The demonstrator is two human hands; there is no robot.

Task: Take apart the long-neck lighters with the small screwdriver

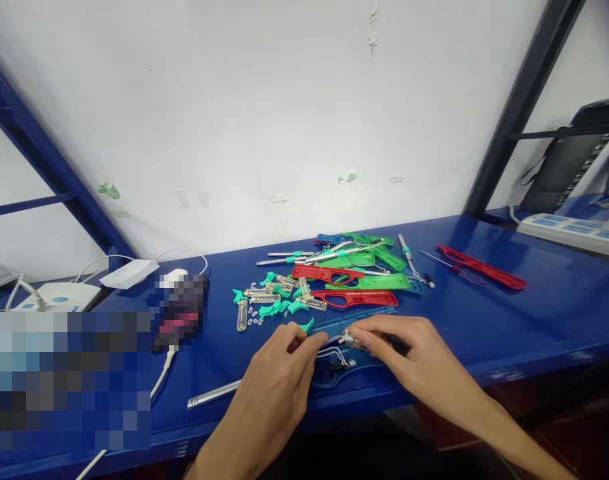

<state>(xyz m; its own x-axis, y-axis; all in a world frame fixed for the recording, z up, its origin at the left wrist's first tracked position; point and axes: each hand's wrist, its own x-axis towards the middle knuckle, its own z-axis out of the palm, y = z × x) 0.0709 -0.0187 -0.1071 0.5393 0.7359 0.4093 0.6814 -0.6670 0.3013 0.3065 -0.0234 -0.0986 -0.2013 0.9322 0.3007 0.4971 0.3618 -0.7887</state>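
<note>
A translucent blue lighter casing (329, 379) lies at the table's front edge, with white wires and a small black piece in it. My left hand (281, 367) is closed over the casing's left part, its thumb and fingers pinched; a silver metal tube (214, 393) sticks out to its left. Above the casing, my right hand (404, 347) pinches a small clear and metallic part (351, 339) between thumb and forefinger. The fingertips of both hands are close together. What exactly my left fingertips hold is hidden.
Behind my hands lie red casings (354, 299), green casings (379, 283), metal tubes, clear fuel tanks (241, 315) and teal triggers (277, 308). A red casing (484, 268) lies at right. A phone-like item with a white cable (164, 373) is at left. Power strips stand at both sides.
</note>
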